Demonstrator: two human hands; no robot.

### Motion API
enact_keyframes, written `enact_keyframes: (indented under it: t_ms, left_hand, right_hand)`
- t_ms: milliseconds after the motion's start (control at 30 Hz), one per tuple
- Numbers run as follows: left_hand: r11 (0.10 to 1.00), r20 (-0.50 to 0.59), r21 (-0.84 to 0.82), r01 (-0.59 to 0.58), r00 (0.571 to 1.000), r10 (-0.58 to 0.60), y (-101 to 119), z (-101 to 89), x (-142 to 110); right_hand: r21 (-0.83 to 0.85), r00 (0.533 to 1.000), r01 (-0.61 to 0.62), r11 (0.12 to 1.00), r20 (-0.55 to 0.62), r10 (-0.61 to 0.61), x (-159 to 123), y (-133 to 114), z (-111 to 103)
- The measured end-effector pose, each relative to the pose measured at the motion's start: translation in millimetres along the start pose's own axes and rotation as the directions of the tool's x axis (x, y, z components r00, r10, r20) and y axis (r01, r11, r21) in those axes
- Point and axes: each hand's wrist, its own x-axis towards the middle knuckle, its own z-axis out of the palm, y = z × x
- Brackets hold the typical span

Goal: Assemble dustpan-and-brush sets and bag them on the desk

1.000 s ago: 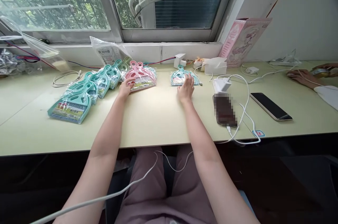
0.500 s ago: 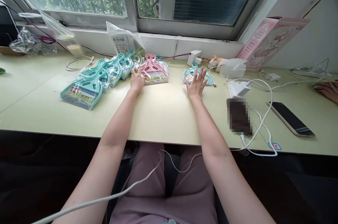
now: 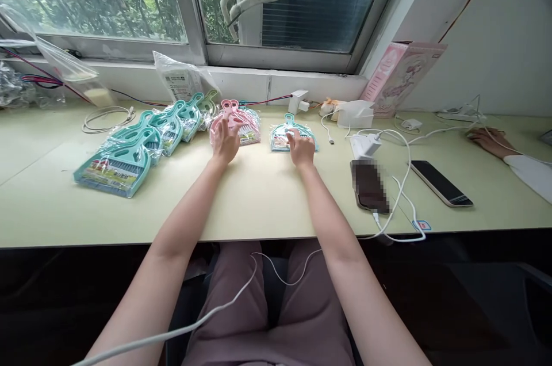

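My left hand (image 3: 226, 140) rests over a packaged pink dustpan and brush set (image 3: 249, 131), its fingers stretched out and not wrapped round it. My right hand (image 3: 303, 148) has its fingers curled on the front of a single teal dustpan and brush set (image 3: 288, 127), lying flat in clear wrap. That hand hides part of the brush and label. To the left, several teal dustpan and brush sets (image 3: 114, 170) overlap in a slanting row, with a green handle (image 3: 210, 100) showing behind them.
Right of my arm lie a blurred phone (image 3: 370, 185) on a white cable, a charger (image 3: 365, 145) and a second phone (image 3: 442, 183). Another person's hand (image 3: 491, 140) rests at the far right. A pink box (image 3: 403, 78) and plastic bag (image 3: 179, 78) stand along the window wall.
The view has swung right. My right hand's spread fingers have curled, and its teal set sits closer to the pink one. My left hand's fingers have straightened over the pink set.
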Motion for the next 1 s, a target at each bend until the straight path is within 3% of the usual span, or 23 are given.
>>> enact_keyframes:
  t_ms: [67, 167, 267, 333, 567, 733, 867, 1000]
  left_hand:
    - [0.994, 0.103, -0.008, -0.111, 0.988, 0.112, 3, 3.1, -1]
    - [0.981, 0.193, -0.027, -0.191, 0.962, 0.193, 6, 6.6, -2]
    - [0.983, 0.200, -0.026, -0.184, 0.962, 0.186, 11, 7.9, -3]
    - [0.982, 0.197, -0.012, -0.191, 0.962, 0.189, 14, 8.2, -4]
    - [0.968, 0.285, 0.048, -0.248, 0.932, 0.225, 17, 10.1, -3]
    - [0.982, 0.304, 0.045, -0.186, 0.939, 0.164, 14, 11.1, -3]
    - [0.995, 0.270, 0.040, -0.094, 0.959, 0.080, 12, 11.5, -2]
    - [0.999, 0.207, -0.038, -0.010, 0.978, 0.018, 15, 11.4, 0]
  right_hand:
    - [0.000, 0.984, -0.095, 0.996, -0.154, 0.094, -1, -4, -4]
    - [-0.034, 0.915, -0.281, 0.959, -0.312, 0.258, 1, 1, -2]
    - [0.028, 0.834, -0.478, 0.878, -0.299, 0.464, 5, 16, 4]
    - [0.100, 0.803, -0.537, 0.837, -0.243, 0.544, 8, 26, 8]
    - [0.137, 0.834, -0.521, 0.842, -0.130, 0.537, 10, 29, 4]
    - [0.372, 0.812, -0.518, 0.770, -0.070, 0.580, 13, 30, -1]
    - [0.539, 0.752, -0.477, 0.694, -0.159, 0.640, 18, 30, -6]
    - [0.535, 0.719, -0.394, 0.748, -0.327, 0.613, 21, 26, -13]
